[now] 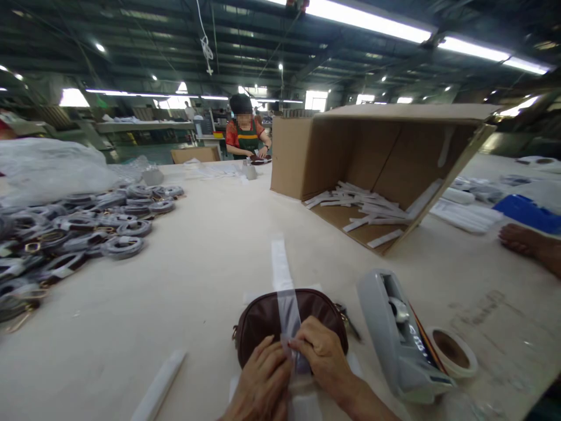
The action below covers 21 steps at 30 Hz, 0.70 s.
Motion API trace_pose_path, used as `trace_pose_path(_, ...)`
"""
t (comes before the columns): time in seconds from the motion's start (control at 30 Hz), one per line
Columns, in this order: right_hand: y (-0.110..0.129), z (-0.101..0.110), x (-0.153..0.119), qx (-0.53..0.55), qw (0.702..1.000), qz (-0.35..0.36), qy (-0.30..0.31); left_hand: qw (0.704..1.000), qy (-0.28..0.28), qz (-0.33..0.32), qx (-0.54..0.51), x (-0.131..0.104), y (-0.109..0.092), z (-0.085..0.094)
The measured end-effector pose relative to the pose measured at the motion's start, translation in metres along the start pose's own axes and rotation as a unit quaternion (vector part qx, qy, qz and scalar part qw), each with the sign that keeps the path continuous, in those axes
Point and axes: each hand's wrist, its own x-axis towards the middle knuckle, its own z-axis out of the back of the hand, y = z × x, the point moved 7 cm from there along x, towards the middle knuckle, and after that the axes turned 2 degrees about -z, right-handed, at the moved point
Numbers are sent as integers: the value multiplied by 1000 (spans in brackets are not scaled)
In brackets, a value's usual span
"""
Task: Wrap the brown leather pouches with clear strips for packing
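A dark brown bag lies on the pale table near its front. A white, partly see-through strip runs across the middle of the bag and past its far edge. My left hand rests on the near part of the bag, its fingers bent together at the strip. Beside it, my right hand pinches the strip between thumb and bent forefinger. White material shows under the bag's near edge.
A tape dispenser and a tape roll stand at right. Behind them, an open cardboard box holds white strips. Wrapped coiled straps pile up at left. A white roll lies front left. A person works across the table; another's hand is far right.
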Motion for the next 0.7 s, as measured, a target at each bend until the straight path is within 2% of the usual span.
trace_pose_path(0.1, -15, -8, -2, -9, 998, -57, -3, 998, -50, 23, -10, -8, 2, -4)
trace_pose_path(0.2, -19, -10, -3, 2, 997, -70, -13, 996, -74, 52, 27, -10, 5, -4)
trace_pose_path(0.33, -20, -9, -2, 24, 995, -94, -25, 994, -67, -8, 87, -1, -4, -8)
trace_pose_path(0.47, -18, -8, 1, 21, 993, -106, -46, 989, -116, -10, 91, 0, -5, -7)
trace_pose_path(0.57, -17, -6, 0, 7, 993, -96, -68, 990, -64, -39, 117, 3, -8, -9)
trace_pose_path(0.7, -19, -5, -1, -7, 992, -94, -79, 989, -20, -52, 136, 9, -11, 0)
